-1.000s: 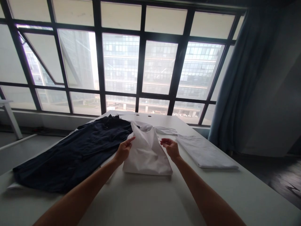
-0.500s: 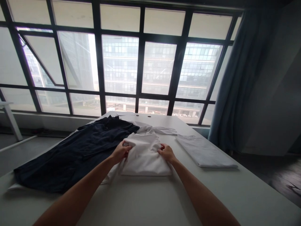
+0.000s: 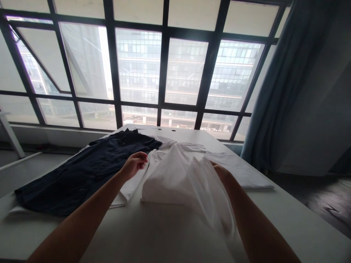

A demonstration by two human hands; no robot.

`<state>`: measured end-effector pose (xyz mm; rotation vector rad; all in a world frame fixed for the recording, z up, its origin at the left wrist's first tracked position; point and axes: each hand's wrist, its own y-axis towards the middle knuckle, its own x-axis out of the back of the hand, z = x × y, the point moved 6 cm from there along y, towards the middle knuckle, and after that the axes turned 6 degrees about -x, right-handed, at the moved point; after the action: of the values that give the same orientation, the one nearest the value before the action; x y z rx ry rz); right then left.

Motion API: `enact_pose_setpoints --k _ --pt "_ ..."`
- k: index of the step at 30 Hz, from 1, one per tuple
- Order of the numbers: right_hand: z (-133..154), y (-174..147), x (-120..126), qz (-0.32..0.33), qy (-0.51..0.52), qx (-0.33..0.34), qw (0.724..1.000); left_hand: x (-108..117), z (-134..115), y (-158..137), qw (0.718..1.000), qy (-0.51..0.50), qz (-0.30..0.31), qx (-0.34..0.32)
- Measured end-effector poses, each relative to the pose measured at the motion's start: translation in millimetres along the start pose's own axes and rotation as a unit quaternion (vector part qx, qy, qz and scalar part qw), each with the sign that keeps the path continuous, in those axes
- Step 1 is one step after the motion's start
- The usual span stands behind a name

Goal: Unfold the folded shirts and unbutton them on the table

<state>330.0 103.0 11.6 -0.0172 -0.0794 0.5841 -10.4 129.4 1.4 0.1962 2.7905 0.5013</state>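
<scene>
A white shirt (image 3: 167, 179) lies bunched on the white table in front of me, its right side raised and blurred by motion. My right hand (image 3: 218, 170) is closed on that raised cloth, with its fingertips partly hidden behind the fabric. Just left of the shirt, my left hand (image 3: 135, 164) hovers with curled fingers and no cloth visibly gripped. A dark navy shirt (image 3: 82, 175) is spread flat on the left, beyond my left forearm, with white fabric (image 3: 128, 188) showing along its right edge.
On the right side of the table (image 3: 274, 215) rests a folded white garment (image 3: 241, 171). Large black-framed windows (image 3: 142, 65) stand behind the table, and a blue-grey curtain (image 3: 271, 109) hangs at the right. A white table leg (image 3: 12, 135) shows at far left.
My right hand has moved right, pulling the white shirt's right side up and outward. My left hand has let go of the shirt and shifted slightly left and up.
</scene>
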Motion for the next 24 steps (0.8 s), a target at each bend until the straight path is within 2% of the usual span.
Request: enact_pose_setpoints --k 2,4,6,8,11,13,16,20,24 --pt "-9 6 -2 -0.012 -0.031 -0.017 0.999 4 8 0 0.999 0.042 -0.012 0.014" --pt "-18 17 -6 -0.030 -0.081 -0.026 0.996 -3 15 -3 0.991 0.130 0.020 0.025" --pt "-25 28 -13 -0.045 -0.146 -0.017 0.988 -20 19 -9 0.968 0.234 0.091 0.004" --pt "-29 37 -25 -0.057 -0.221 0.004 0.974 -44 19 -20 0.933 0.314 0.171 -0.042" --pt "-29 43 -50 -0.065 -0.317 0.060 0.944 -76 21 -39 0.883 0.365 0.284 -0.086" --pt "-32 45 -70 -0.044 -0.358 0.083 0.929 -88 23 -50 0.853 0.371 0.356 -0.090" --pt "-37 48 -90 -0.010 -0.405 0.099 0.909 -88 26 -61 0.814 0.380 0.434 -0.066" --pt "-42 52 -89 -0.023 -0.445 0.065 0.893 -79 27 -65 0.795 0.395 0.461 -0.023" --pt "-41 55 -86 -0.040 -0.481 0.032 0.875 -79 31 -58 0.795 0.453 0.401 -0.037"
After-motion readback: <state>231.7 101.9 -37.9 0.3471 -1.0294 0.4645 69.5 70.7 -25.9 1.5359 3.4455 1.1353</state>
